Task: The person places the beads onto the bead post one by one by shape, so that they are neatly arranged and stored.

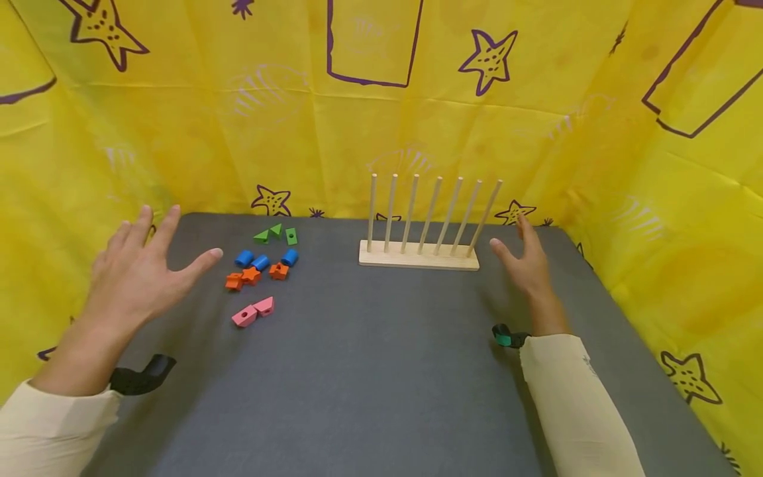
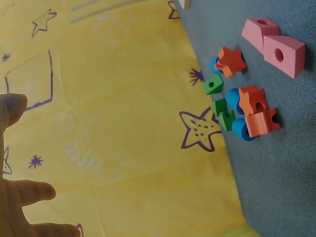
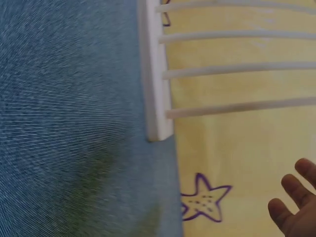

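Observation:
My left hand [image 1: 140, 271] hovers over the table's left side with fingers spread, holding nothing. Nearest to it lie small holed blocks: green ones [image 1: 291, 236], blue cylinders [image 1: 244, 258], orange star-shaped blocks [image 1: 251, 275] and two pink blocks [image 1: 244, 316]. The left wrist view shows the pink block [image 2: 285, 55] with its hole facing the camera. A wooden peg stand [image 1: 418, 256] with several bare upright dowels [image 1: 429, 215] stands at the back, right of centre. Just to its right is my right hand [image 1: 527, 262], also holding nothing, its thumb apart from the fingers.
A grey cloth [image 1: 369, 371] covers the table. Yellow curtains [image 1: 381, 132] with purple star drawings hang at the back and both sides. Each wrist carries a black strap mount [image 1: 143, 375], below cream sleeves [image 1: 575, 391].

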A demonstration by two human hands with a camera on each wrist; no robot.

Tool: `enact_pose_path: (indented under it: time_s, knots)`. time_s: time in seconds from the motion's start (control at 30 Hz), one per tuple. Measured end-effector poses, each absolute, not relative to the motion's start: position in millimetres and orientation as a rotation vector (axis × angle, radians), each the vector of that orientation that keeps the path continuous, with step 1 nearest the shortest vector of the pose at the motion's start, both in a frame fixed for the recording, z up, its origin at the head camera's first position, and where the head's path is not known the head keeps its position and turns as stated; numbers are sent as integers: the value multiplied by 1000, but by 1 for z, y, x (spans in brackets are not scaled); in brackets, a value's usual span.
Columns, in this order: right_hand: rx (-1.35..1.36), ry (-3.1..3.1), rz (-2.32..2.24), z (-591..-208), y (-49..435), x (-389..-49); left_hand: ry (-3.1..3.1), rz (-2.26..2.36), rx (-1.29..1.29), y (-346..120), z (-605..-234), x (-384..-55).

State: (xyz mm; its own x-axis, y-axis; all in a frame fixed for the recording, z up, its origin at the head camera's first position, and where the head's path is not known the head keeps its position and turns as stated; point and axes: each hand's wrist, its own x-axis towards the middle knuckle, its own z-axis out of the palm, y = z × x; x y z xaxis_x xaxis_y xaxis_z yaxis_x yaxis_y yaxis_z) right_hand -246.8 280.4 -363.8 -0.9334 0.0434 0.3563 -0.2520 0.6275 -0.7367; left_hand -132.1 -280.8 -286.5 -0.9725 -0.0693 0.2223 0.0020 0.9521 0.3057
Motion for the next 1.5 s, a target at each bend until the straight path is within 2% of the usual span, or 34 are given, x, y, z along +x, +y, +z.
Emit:
enact_pose_path:
  time_s: [0.73, 1.5]
  knots:
    - [118, -2653, 1364, -408, 277, -281, -2811, -562, 21, -268, -309, -128]
    - [188, -2682, 1496, -429, 281, -295, -2584, -951, -24, -251, -358, -127]
